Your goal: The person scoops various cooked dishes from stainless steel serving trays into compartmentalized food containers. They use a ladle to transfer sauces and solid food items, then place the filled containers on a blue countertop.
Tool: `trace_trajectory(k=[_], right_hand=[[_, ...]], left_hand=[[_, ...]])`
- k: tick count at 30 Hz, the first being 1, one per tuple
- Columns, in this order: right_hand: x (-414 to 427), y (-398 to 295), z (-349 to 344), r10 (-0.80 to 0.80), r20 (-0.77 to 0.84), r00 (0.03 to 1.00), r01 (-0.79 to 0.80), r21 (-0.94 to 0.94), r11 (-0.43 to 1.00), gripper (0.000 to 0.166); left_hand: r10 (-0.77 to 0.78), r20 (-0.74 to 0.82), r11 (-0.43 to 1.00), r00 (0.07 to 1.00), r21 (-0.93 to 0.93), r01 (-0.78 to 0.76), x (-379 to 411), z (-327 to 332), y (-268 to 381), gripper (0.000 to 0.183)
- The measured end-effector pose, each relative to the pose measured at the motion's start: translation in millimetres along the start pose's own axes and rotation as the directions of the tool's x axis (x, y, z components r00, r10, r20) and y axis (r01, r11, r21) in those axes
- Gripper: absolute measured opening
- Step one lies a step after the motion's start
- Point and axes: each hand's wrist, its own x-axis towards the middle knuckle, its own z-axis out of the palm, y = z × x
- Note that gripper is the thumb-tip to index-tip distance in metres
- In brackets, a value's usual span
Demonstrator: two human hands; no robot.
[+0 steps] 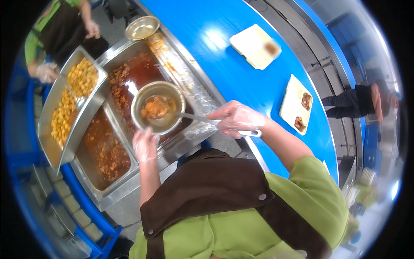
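Observation:
My gloved left hand (pixel 145 145) grips the near rim of a round steel bowl (pixel 135 118). The bowl is held above a deep steel pan (pixel 105 63) of reddish-brown sauce and chopped pieces. Inside the bowl lie orange-brown food chunks (pixel 155 108) in some liquid. My gloved right hand (pixel 237 119) is closed around the handle of a metal serving spoon (pixel 197 117), which slants left into the bowl. Its tip is hard to make out among the food. A clear plastic glove covers each hand.
A second pan of brown stew (pixel 106 149) adjoins on the left, under a tilted pan of diced yellow food (pixel 82 76). A co-worker's gloved hand (pixel 48 73) is beside it. Compartment trays (pixel 247 45) stand on the blue surface (pixel 207 19). Another steel bowl (pixel 142 28) sits behind.

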Motion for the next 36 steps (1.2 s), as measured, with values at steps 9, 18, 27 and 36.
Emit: trace_trajectory(k=[9,18,27,36], right_hand=[[-132.5,50.5,-106.6,-0.083,-0.497,0.864,0.196,0.18,0.964,0.036],[-153.4,76.8,-164.8,0.026,-0.781,0.624,0.178,0.174,0.969,0.04],[-133.8,161.3,-136.8,-0.337,-0.782,0.525,-0.371,-0.566,0.736,0.035],[-134.9,178.7,-114.3,-0.556,-0.732,0.394,-0.544,-0.674,0.501,0.038]], left_hand=[[-0.278,0.235,0.958,0.931,0.138,0.251,4.4,199.4,-91.3,0.021],[-0.309,0.294,0.946,0.904,0.187,0.263,4.8,247.0,-134.5,0.016],[-0.229,0.129,0.97,0.965,0.118,0.214,-6.5,199.6,-105.8,0.017],[-0.187,0.139,0.982,0.973,0.065,0.179,-10.2,145.2,-71.1,0.015]])
